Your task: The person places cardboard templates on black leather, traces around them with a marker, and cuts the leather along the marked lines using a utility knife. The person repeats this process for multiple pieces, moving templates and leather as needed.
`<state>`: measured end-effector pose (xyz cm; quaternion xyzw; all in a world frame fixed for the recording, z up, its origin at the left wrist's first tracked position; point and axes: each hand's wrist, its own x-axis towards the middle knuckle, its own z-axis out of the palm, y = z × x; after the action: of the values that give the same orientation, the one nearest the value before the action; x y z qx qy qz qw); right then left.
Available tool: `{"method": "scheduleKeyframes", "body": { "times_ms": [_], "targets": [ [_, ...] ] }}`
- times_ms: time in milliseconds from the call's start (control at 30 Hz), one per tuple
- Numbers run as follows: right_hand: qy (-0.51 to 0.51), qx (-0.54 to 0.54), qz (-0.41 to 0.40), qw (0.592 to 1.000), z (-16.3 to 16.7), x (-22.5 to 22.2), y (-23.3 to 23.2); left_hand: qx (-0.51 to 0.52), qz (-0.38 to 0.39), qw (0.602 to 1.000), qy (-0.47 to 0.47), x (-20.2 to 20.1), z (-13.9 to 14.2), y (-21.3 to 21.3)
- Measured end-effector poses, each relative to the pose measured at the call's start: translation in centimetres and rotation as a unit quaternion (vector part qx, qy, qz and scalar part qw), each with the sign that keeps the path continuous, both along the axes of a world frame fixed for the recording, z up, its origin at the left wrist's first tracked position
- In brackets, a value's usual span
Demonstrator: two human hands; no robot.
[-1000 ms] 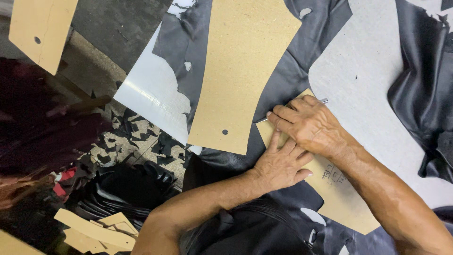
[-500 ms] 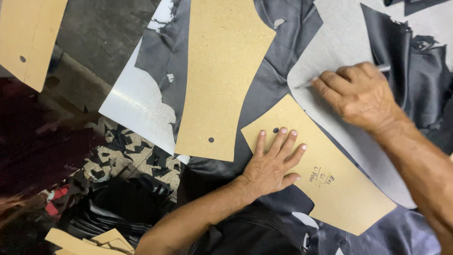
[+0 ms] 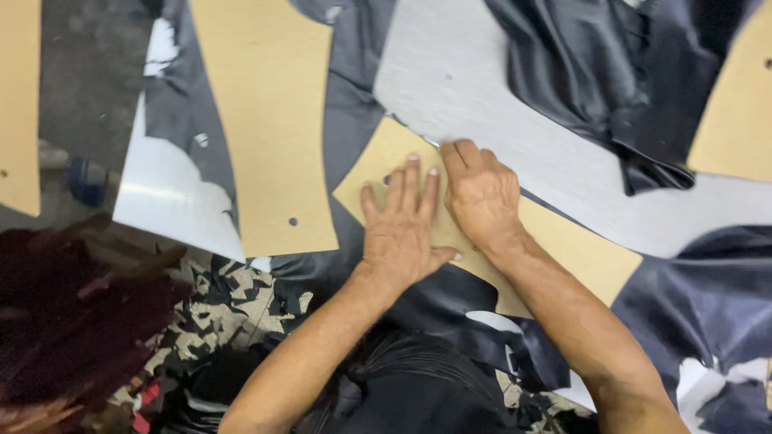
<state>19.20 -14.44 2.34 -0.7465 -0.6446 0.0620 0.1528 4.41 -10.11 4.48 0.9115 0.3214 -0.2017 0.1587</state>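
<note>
pressing flat with fingers spread, the left hand [image 3: 402, 229] held the small cardboard pattern [image 3: 563, 249] against the dark fabric [image 3: 354, 96] on the table. the right hand [image 3: 482, 193] lay beside it, touching, on the same pattern; whether its grip pinched anything could not be told. a long cardboard pattern [image 3: 265, 120] lay to the left.

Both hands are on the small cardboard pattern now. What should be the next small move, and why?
Probably run the right hand along the upper edge of the cardboard pattern, tracing it. The left hand lies flat, fingers spread, pinning the pattern on the grey sheet, and the right fingertips sit at its top corner. Whether they hold a marker cannot be seen.
</note>
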Motion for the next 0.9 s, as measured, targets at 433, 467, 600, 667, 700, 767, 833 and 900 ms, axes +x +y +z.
{"method": "scheduleKeyframes", "body": {
  "times_ms": [433, 467, 600, 667, 700, 767, 833, 900],
  "targets": [
    [-0.124, -0.028, -0.113, 0.985, 3.0, 15.5, -30.0, 0.050, 0.018, 0.997, 0.056, 3.1, 1.2, -2.0],
    [-0.118, -0.017, -0.124, 0.985, 3.0, 14.9, -30.3, 0.077, -0.016, 0.994, 0.070, 3.6, 1.7, -2.8],
    [0.162, 0.091, -0.358, 0.915, 2.1, 10.5, -29.9, 0.188, -0.216, 0.956, -0.061, 7.9, 3.9, -8.9],
    [0.381, 0.076, -0.465, 0.796, 1.1, 9.4, -29.1, -0.039, -0.226, 0.960, -0.159, 11.7, 3.8, -13.7],
    [0.366, 0.078, -0.464, 0.803, 0.7, 9.2, -28.7, -0.074, -0.220, 0.967, -0.105, 13.2, 3.6, -15.4],
    [0.340, 0.074, -0.463, 0.815, 0.0, 9.2, -28.2, -0.074, -0.236, 0.969, -0.027, 15.0, 3.0, -17.0],
    [0.329, 0.071, -0.466, 0.818, -0.6, 9.4, -27.6, -0.011, -0.280, 0.960, 0.025, 15.6, 2.6, -18.0],
    [0.292, 0.089, -0.464, 0.832, -0.8, 9.0, -27.4, -0.003, -0.286, 0.958, 0.025, 15.7, 2.4, -17.9]
  ]
}}
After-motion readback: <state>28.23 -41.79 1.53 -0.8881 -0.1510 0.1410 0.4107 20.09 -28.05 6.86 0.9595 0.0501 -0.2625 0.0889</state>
